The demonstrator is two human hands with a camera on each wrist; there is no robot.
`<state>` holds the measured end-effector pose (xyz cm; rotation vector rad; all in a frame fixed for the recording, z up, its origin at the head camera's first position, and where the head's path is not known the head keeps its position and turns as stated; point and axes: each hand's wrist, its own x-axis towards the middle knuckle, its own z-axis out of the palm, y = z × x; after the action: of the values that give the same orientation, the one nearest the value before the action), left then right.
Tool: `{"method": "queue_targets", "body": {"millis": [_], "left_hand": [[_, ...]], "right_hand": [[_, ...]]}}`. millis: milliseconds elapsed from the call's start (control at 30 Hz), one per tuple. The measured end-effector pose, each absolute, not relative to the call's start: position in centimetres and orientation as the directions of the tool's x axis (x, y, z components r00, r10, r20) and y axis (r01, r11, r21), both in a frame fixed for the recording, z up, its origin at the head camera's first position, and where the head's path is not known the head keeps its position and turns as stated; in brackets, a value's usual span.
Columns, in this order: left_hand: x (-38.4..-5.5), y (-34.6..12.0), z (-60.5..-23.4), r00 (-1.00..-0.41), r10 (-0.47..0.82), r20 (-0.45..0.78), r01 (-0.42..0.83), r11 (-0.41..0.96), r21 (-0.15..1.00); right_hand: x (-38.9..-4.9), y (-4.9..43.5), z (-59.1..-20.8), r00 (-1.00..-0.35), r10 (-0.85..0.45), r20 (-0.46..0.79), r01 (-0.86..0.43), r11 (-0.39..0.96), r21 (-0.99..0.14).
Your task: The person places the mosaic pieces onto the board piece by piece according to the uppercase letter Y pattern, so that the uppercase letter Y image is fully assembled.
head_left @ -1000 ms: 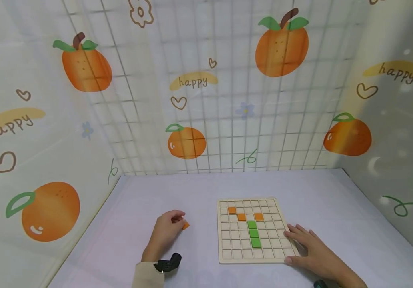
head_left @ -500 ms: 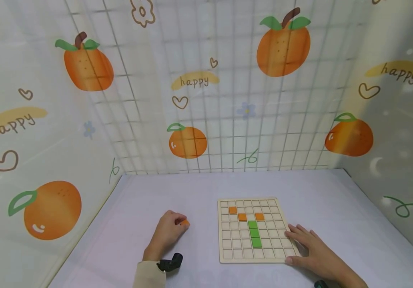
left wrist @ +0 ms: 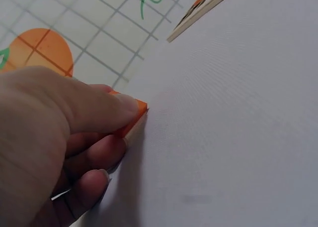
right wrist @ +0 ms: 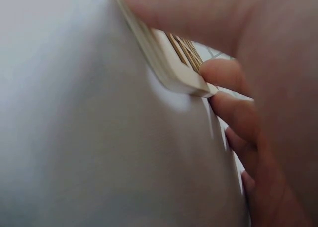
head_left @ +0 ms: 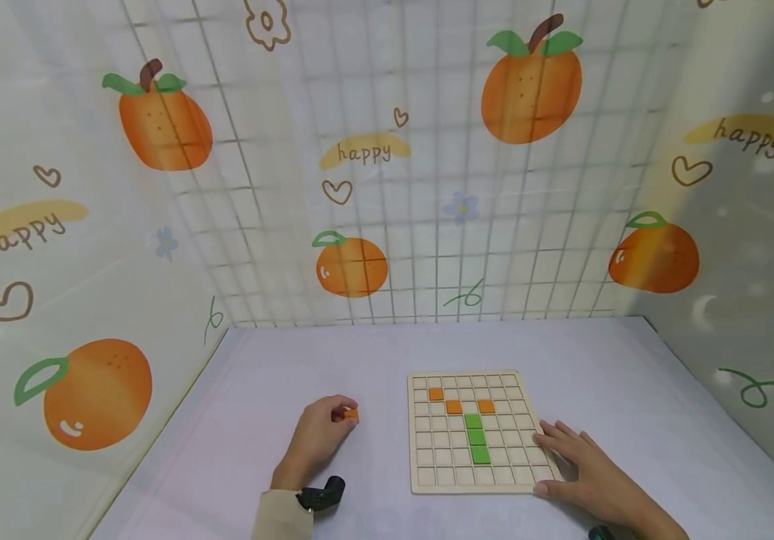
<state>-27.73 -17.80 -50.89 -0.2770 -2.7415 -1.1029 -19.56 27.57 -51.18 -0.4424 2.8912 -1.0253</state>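
Note:
My left hand (head_left: 316,439) pinches a small square orange tile (head_left: 351,414) between thumb and index finger, left of the wooden grid board. In the left wrist view the tile (left wrist: 141,108) pokes out past the thumb tip, orange on top with a pale wood edge. The board (head_left: 427,476) carries three orange tiles, one of them a tile (head_left: 436,394) near the far left corner, and a column of three green tiles (head_left: 475,437). My right hand (head_left: 586,469) rests at the board's near right corner. Its thumb and fingers touch the rim (right wrist: 171,73), fairly straight.
A pale tabletop (head_left: 360,352) lies under everything. Behind it hangs a white curtain (head_left: 421,247) with orange fruit prints, over a wire grid. A black strap mount (head_left: 322,495) sits on the left wrist.
The orange tile has turned in my left fingers and now shows at their tips. The left hand has shifted slightly right. The right hand and board stay put.

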Motion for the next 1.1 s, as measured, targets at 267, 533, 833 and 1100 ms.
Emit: {"method": "queue_targets", "body": {"millis": [267, 533, 833, 1100], "left_hand": [[-27.6, -17.3, -50.6, -0.965, 0.122, 0.232, 0.254, 0.648, 0.718], [-27.7, -15.7, -51.1, -0.972, 0.165, 0.168, 0.223, 0.424, 0.878], [-28.2, -13.7, -50.7, -0.992, 0.095, 0.083, 0.101, 0.205, 0.973], [-29.0, -11.6, -50.0, -0.999, -0.027, 0.044, 0.042, 0.060, 0.997]], "right_hand": [[-19.4, 27.6, -51.3, -0.952, -0.287, 0.108, -0.289, 0.721, -0.629], [-19.3, 27.7, -51.5, -0.955, -0.277, 0.107, -0.279, 0.719, -0.636], [-19.3, 28.0, -51.3, -0.956, -0.280, 0.086, -0.266, 0.707, -0.655], [-19.5, 27.7, -51.3, -0.960, -0.269, 0.076, -0.251, 0.710, -0.657]]}}
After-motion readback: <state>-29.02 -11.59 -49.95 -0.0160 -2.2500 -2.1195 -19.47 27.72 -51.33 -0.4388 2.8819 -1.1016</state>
